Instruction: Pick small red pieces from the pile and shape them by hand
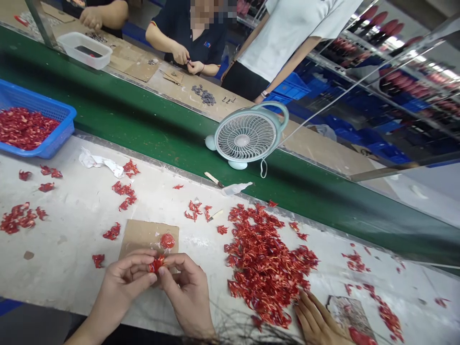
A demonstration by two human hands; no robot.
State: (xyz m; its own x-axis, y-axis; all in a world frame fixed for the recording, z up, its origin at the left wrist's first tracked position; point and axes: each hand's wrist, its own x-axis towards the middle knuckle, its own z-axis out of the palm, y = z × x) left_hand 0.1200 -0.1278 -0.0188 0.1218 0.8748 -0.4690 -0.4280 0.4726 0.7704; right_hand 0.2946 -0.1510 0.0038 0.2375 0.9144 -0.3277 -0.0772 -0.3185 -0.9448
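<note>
My left hand and my right hand meet over a square of brown cardboard, pinching a small crinkled red piece between their fingertips. A round, glossy red piece lies on the cardboard just above my fingers. To the right spreads a large heap of shiny red strips. A third hand, a nearby person's, rests at the heap's lower edge. Smaller red clumps are scattered across the white work surface.
A blue plastic basket of red pieces sits at the left, beside a green conveyor belt. A pale blue fan stands on the belt. Across it, seated people work at a bench; shelves and blue crates stand behind them.
</note>
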